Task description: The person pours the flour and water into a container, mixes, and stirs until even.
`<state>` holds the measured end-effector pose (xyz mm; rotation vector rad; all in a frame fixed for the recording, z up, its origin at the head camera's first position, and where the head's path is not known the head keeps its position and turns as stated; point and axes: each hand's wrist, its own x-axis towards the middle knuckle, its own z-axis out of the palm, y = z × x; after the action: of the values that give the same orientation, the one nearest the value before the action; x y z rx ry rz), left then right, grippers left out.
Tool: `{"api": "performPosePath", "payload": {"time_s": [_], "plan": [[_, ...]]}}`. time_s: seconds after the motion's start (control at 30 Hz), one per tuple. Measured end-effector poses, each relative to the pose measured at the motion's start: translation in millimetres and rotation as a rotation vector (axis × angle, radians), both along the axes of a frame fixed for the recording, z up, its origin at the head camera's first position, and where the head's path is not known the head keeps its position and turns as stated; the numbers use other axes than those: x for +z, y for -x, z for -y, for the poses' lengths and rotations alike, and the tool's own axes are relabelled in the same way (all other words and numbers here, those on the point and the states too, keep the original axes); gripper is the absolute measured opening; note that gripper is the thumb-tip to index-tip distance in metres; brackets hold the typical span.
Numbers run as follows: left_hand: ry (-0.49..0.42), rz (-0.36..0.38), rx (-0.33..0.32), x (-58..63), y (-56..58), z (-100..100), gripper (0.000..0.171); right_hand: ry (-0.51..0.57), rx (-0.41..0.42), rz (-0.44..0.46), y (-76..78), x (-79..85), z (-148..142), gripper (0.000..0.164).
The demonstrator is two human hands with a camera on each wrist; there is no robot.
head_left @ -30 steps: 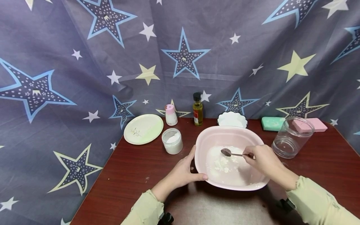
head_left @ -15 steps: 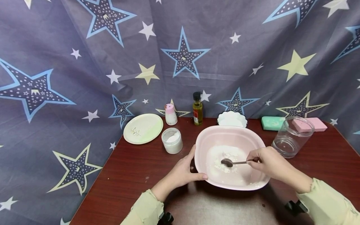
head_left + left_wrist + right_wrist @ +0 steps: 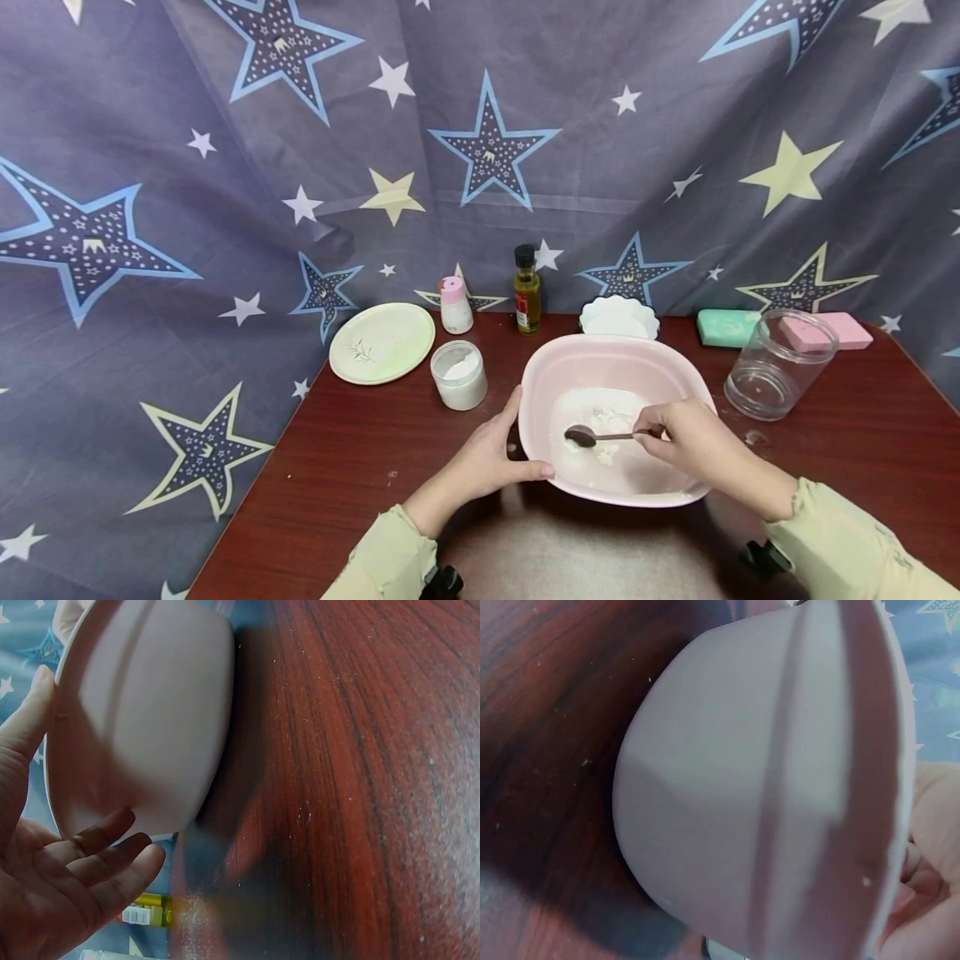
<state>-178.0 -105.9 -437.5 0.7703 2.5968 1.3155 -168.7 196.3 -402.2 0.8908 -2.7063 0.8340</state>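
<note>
A pink plastic basin [image 3: 540, 417] stands on the table in the head view, with white powder and small clumps [image 3: 603, 454] in pale liquid at its bottom. My left hand [image 3: 487, 454] holds the basin's left side, thumb at the rim; in the left wrist view its fingers [image 3: 112, 862] lie against the outer wall. Over the basin, my right hand [image 3: 693, 442] pinches the handle of a dark brown spoon [image 3: 581, 435]. The spoon's bowl is low over the clumps, left of the basin's middle. In the right wrist view, the basin wall [image 3: 720, 772] hides the spoon.
Left of the basin stand a jar of white powder [image 3: 460, 383], a plate [image 3: 382, 343] and a pink-capped shaker [image 3: 455, 307]. Behind it are an oil bottle [image 3: 527, 296] and a scalloped white dish [image 3: 619, 317]. A clear jar [image 3: 776, 371] stands right, near green [image 3: 727, 328] and pink blocks [image 3: 847, 332].
My right hand drew the spoon towards me and slightly right, then carried it left across the basin. The clumps have shifted a little. My left hand and the basin have stayed in place.
</note>
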Motion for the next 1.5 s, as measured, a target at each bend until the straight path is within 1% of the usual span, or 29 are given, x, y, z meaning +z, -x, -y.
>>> {"api": "performPosePath", "payload": {"time_s": [0.27,0.43,0.53,0.63,0.8,0.93,1.03,1.13,1.27,1.4,1.5], "plan": [[0.013,0.002,0.003,0.0,0.2,-0.7,0.114,-0.037,-0.11,0.019,7.0,1.4,0.9,0.024],[0.016,-0.001,-0.001,0.1,0.4,-1.1,0.114,-0.067,-0.166,-0.006,9.5,4.3,-7.1,0.022],[0.004,0.004,-0.007,0.3,0.7,-1.4,0.113,-0.082,-0.184,-0.028,9.1,6.6,-13.5,0.022],[0.003,0.002,-0.009,0.1,1.2,-1.4,0.114,-0.092,-0.188,-0.028,8.2,8.7,-20.6,0.021],[-0.003,0.006,-0.008,-0.1,1.5,-1.4,0.114,-0.114,-0.182,-0.01,6.2,12.6,-32.0,0.02],[-0.005,0.015,-0.002,1.2,0.8,-1.4,0.113,-0.138,-0.187,0.029,2.6,18.4,-37.7,0.021],[0.001,0.006,0.0,1.1,0.4,-1.1,0.114,-0.146,-0.175,0.05,-0.3,21.7,-41.1,0.022],[0.0,0.001,-0.002,0.8,0.1,-0.9,0.113,-0.136,-0.142,0.051,-2.9,22.9,-44.6,0.025],[-0.004,0.006,-0.002,0.0,0.2,-0.6,0.113,-0.099,-0.065,0.07,-4.9,21.5,-48.6,0.027],[-0.008,0.014,0.001,-0.2,0.2,-0.6,0.113,-0.056,0.033,0.114,-5.8,18.5,-49.2,0.027],[-0.012,0.02,0.003,0.0,-0.2,-0.7,0.113,-0.023,0.087,0.141,-6.3,16.4,-46.2,0.027]]}}
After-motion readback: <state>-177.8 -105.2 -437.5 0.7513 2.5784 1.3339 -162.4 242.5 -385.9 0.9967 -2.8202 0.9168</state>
